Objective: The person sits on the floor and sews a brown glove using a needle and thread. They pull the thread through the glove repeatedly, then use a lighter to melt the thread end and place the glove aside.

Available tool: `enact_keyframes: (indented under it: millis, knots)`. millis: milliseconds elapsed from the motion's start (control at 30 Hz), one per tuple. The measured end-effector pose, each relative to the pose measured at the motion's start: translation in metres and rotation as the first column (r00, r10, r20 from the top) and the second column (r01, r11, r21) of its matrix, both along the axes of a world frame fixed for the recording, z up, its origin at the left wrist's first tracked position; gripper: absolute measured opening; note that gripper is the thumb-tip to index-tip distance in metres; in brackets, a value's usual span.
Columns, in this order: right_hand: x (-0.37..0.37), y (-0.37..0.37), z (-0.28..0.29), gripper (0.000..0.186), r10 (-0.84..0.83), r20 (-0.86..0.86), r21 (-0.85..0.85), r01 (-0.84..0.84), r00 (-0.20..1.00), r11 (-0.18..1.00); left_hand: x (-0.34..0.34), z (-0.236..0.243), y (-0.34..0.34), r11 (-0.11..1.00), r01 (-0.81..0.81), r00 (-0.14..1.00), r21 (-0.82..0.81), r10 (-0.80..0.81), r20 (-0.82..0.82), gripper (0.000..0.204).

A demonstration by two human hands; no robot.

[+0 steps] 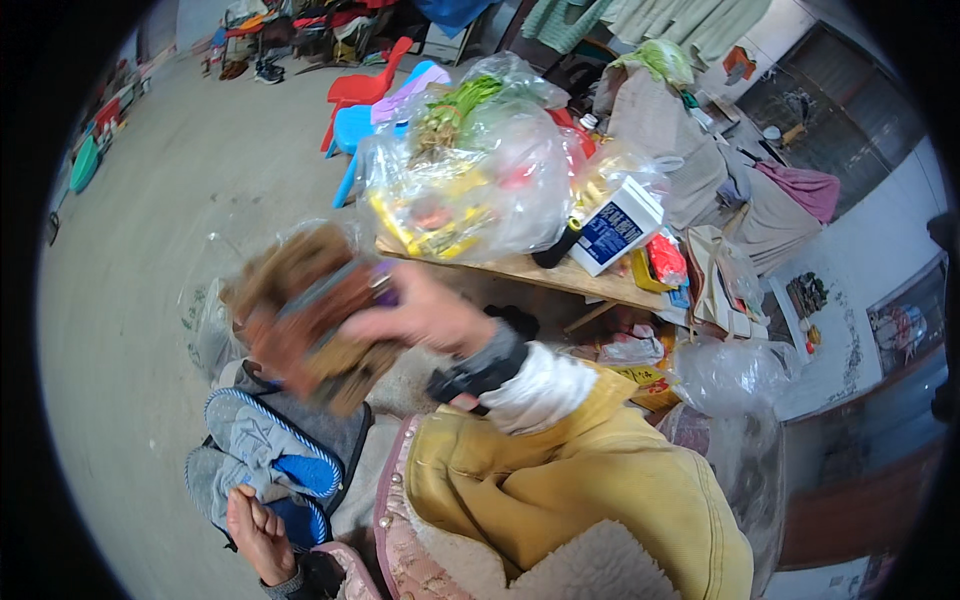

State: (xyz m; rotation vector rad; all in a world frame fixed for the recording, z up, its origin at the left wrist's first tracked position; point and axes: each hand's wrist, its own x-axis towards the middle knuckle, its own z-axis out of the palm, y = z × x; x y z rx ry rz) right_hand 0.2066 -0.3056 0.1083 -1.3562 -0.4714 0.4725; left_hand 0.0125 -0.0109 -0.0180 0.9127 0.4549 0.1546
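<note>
My right hand [430, 312] is closed around a bundle of brown, tan and grey soft pieces [310, 315], smeared by motion, so their exact kind is unclear. A small purple thing [382, 285] shows by its fingertips. Down at the lower left, my left hand [258, 530] has its fingers curled in, next to a pair of grey slippers [258, 440] with blue-and-white striped edging and blue insides. Its fingertips seem to touch the nearer slipper; whatever they pinch is hidden. The slippers lie over a dark grey piece [345, 435] by my lap.
A wooden table [530, 272] ahead holds plastic bags [500, 190], a dark thread spool [556, 245] and a blue-and-white carton [617, 228]. Red [370, 88] and blue [352, 130] chairs stand behind. A clear bag [210, 325] sits beyond the bundle. Yellow cloth [580, 480] covers my lap.
</note>
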Motion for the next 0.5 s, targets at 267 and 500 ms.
enact_keyframes:
  millis: [267, 500]
  knots:
    - [-0.021, -0.199, 0.069, 0.021, -0.878, 0.150, 0.183, 0.860, 0.455, 0.477, 0.002, -0.012, 0.003, 1.000, -0.023, 1.000, 0.003, 0.023, 0.010, 0.022]
    - [-0.009, -0.308, 0.046, 0.018, -0.991, 0.019, 0.429, 0.895, 0.131, 0.126, -0.003, -0.014, 0.004, 0.998, -0.050, 0.999, 0.023, 0.050, 0.012, 0.023]
